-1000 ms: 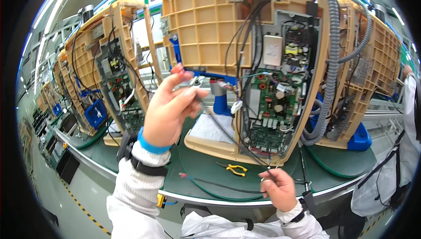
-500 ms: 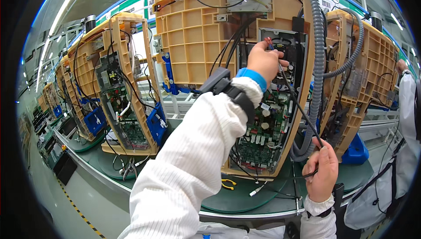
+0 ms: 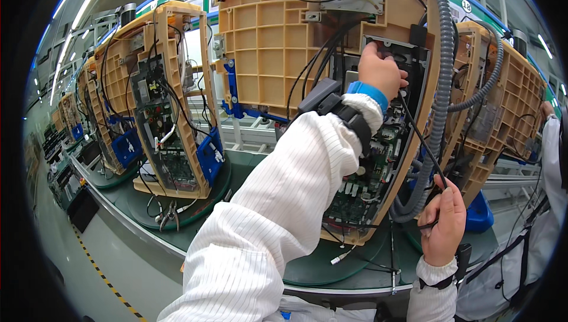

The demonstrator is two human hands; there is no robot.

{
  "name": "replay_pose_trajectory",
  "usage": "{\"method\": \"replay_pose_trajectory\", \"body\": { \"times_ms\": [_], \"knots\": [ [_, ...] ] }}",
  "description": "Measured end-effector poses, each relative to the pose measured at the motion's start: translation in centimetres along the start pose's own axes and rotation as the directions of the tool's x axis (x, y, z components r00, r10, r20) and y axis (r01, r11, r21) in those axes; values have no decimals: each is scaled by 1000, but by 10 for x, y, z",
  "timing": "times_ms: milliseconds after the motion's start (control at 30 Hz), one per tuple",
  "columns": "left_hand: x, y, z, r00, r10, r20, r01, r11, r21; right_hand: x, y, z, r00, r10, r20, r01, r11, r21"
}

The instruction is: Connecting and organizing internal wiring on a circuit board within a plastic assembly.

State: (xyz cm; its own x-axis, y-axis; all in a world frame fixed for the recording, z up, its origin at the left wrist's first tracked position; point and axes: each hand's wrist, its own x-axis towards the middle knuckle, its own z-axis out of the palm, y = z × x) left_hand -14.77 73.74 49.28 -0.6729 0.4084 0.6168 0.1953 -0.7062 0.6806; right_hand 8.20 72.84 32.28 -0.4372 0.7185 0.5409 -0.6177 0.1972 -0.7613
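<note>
My left hand [image 3: 381, 75] reaches into the upper part of a tall electronics bay in a tan plastic frame [image 3: 272, 56]. Its fingers are closed on one end of a black cable [image 3: 421, 138]; the cable's tip is hidden behind them. Lower right, my right hand [image 3: 442, 221] grips the same cable further along, fingers curled round it. Between both hands the cable runs slanting and fairly straight. Below my left wrist, a green circuit board [image 3: 355, 206] with white connectors fills the bay, partly covered by my sleeve.
A thick grey corrugated hose [image 3: 441, 85] hangs right of the bay. A loose white plug [image 3: 338, 259] lies on the green bench surface [image 3: 307, 272]. Similar tan units [image 3: 171, 103] stand left and right. Pliers [image 3: 170, 215] lie by the left one. Another person's sleeve [image 3: 551, 156] shows far right.
The view has shifted, moving the unit rightward in the picture. My left hand has gone slightly further up into the bay, and the cable's red tips no longer show. My right hand still holds the cable.
</note>
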Motion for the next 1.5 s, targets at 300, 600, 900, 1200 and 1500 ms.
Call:
{"method": "replay_pose_trajectory", "body": {
  "times_ms": [300, 600, 900, 1200, 1500],
  "knots": [
    [25, -25, -4, 987, 159, 28, -161, 961, 223, 13, 36, 11, 991, 129, -18, -130, 991, -34],
    [8, 7, -8, 989, 146, 9, -142, 946, 291, 43, 75, 19, 991, -33, -129, 18, 993, -114],
    [26, 50, -47, 959, 143, 244, -243, 859, 451, 80, 73, 38, 988, 128, -82, -116, 984, 137],
    [61, 104, -37, 963, -144, 226, 34, 902, 430, 104, 60, 30, 970, 238, 51, -243, 949, 201],
    [93, 79, -34, 975, 56, 217, -146, 893, 426, 122, 38, 18, 913, 369, 174, -402, 888, 223]
  ]
}}
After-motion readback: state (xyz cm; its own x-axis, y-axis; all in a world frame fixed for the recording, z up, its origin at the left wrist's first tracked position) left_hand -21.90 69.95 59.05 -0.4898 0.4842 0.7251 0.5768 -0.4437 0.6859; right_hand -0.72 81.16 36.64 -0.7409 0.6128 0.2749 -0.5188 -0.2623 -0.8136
